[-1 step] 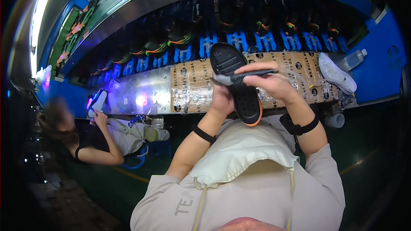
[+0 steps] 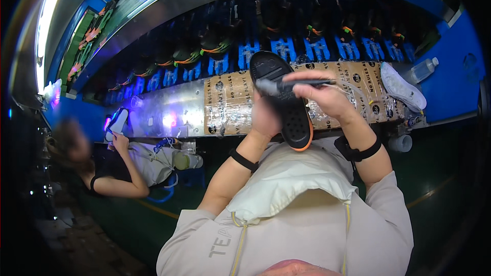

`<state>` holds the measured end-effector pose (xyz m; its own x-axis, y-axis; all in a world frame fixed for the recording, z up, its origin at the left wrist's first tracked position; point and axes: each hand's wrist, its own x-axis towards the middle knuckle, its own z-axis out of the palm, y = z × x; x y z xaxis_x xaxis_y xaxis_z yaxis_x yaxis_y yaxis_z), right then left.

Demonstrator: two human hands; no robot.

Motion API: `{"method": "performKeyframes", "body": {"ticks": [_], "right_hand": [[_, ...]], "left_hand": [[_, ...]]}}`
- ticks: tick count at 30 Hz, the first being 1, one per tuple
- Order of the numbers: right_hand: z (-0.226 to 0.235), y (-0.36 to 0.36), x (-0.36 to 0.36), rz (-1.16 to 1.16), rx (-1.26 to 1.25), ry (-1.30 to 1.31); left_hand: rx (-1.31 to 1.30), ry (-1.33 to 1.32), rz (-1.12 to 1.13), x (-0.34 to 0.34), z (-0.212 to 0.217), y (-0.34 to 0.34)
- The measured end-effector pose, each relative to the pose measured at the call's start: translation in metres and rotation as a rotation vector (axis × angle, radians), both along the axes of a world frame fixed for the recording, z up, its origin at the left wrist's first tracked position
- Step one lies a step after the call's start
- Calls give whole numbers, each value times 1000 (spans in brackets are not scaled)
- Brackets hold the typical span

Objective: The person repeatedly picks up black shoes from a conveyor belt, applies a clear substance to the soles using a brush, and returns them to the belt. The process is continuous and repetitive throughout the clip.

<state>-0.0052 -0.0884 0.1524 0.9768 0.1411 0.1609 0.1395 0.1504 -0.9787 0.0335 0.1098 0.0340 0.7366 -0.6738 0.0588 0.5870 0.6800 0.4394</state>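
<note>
A black shoe sole with an orange edge at its near end is held upright in front of me, over the bench's front edge. My left hand grips it by the left side of its middle, and its fingers are partly hidden behind the sole. In my right hand is a dark-handled brush, pinched between thumb and fingers. Its greyish bristle head, blurred by motion, lies across the sole's upper middle, close to or touching the surface. Whether it touches cannot be made out.
Printed cardboard under clear film covers part of the metal bench. A white sole and a clear bottle lie at the right. Blue holders line the back. At left a co-worker's hand works on a pale sole.
The brush in my right hand has shifted slightly away from me, up the sole. My left hand and the sole stay almost in place.
</note>
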Motion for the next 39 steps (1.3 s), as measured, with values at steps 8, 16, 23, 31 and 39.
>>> {"method": "performKeyframes", "body": {"ticks": [8, 16, 23, 31, 39], "right_hand": [[23, -4, -4, 151, -488, -307], [26, 17, -13, 58, -614, -508], [33, 34, -25, 95, -700, -624], [45, 41, -37, 86, -716, -652], [58, 31, -32, 165, -753, -679]], "left_hand": [[-82, 63, 4, 1, 22, -2], [-140, -13, 162, 19, 30, 8], [-115, -1, 173, 30, 56, 9], [-148, -45, 298, 50, 79, 24], [-186, -203, 257, 64, 106, 38]]}}
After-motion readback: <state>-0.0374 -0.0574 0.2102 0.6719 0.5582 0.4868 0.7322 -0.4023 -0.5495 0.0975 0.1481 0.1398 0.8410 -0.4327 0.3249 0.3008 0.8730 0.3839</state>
